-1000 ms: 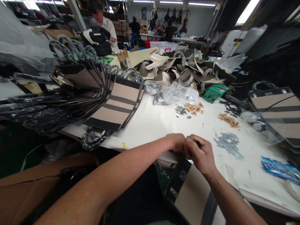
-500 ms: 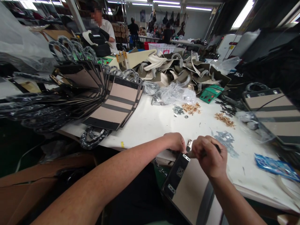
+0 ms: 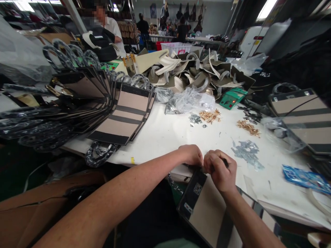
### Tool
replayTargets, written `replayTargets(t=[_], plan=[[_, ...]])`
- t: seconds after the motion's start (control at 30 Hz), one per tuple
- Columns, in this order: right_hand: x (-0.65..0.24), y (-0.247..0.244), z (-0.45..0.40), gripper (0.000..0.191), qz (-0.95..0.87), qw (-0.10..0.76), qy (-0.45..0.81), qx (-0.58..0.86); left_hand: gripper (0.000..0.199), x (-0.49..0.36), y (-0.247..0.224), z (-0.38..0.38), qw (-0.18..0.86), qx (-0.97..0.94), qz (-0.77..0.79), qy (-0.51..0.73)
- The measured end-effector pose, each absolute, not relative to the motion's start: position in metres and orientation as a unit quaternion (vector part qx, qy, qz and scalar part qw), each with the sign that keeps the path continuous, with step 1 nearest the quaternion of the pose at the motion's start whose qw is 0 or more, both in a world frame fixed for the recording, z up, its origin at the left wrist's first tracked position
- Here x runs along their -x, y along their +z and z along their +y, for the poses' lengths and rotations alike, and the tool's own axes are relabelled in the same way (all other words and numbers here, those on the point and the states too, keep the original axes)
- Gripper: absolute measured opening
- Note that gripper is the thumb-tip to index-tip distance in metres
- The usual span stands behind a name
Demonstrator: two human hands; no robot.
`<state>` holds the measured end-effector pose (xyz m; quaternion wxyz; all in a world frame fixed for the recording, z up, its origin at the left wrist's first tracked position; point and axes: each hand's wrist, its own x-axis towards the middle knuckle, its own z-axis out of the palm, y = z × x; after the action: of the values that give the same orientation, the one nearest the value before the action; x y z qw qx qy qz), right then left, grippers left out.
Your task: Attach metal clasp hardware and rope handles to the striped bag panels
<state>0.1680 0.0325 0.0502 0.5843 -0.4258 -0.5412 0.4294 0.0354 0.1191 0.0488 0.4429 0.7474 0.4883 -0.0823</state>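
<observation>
A beige bag panel (image 3: 207, 201) with a black top band and grey strips lies at a slant across the table's front edge, over my lap. Square metal plates (image 3: 198, 188) sit on its black band. My left hand (image 3: 191, 155) is closed at the panel's far corner, fingertips pinched; what they hold is hidden. My right hand (image 3: 219, 168) grips a dark-handled tool (image 3: 226, 162) right beside it, the two hands almost touching. Only the handle's end shows; the tool's tip is covered by my fingers. A plastic-wrapped handle (image 3: 176, 184) hangs off the panel's left side.
Stacked bag panels (image 3: 124, 115) with wrapped handles fill the left. On the white table (image 3: 165, 137) lie gold fasteners (image 3: 210, 116), metal plates (image 3: 245, 151), a green device (image 3: 233, 98) and a blue packet (image 3: 305, 177). More panels (image 3: 297, 113) stand right. A person (image 3: 113, 31) is behind.
My right hand has moved left, closer to my left hand, and its grip on the tool has turned. The metal piece between the hands is now covered. The view has shifted slightly.
</observation>
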Motion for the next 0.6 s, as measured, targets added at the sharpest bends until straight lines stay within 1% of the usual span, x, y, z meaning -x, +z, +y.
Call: replayTargets(t=[0.07,0.17,0.33,0.5,0.6], plan=[[-0.167,0.049,0.031,0.040,-0.542,0.577,0.439,0.424,0.017,-0.036,0.049,0.119,0.441,-0.748,0.489,-0.087],[-0.167,0.048,0.029,0.039,-0.549,0.591,0.433,0.402,0.018,-0.036,0.048,0.120,0.446,-0.745,0.487,-0.095],[-0.167,0.050,0.029,0.041,-0.555,0.584,0.410,0.428,0.015,-0.037,0.047,0.121,0.435,-0.747,0.494,-0.092],[-0.173,0.057,0.024,0.036,-0.526,0.648,0.404,0.375,0.020,-0.036,0.044,0.121,0.449,-0.739,0.494,-0.090],[-0.175,0.054,0.019,0.040,-0.530,0.617,0.397,0.424,0.021,-0.036,0.045,0.120,0.446,-0.739,0.498,-0.081]])
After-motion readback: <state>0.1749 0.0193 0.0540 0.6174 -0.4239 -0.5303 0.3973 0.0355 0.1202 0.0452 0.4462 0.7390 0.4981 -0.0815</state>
